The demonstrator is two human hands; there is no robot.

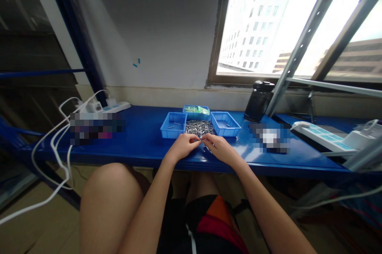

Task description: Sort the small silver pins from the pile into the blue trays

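A wide window fills the upper right, with slanted metal struts across it. Below it runs a long blue bench, and the person sits at it with bare knees under its edge. A white power strip lies at the back left of the bench, with white cables looping down off the edge. A second power strip lies at the far right. A black jar stands by the window sill, right of centre.

Three small blue trays sit in the middle. The left tray holds a few loose pieces, the right tray is just beside the pile, and the rear tray holds something green.

The pile of metal pins lies on the bench between the left and right trays, in front of the rear one.

The left hand and right hand rest on the bench just in front of the pile. Their fingers are curled in and pinched narrow, the tips of both hands meeting. What lies between the tips is too small to make out.
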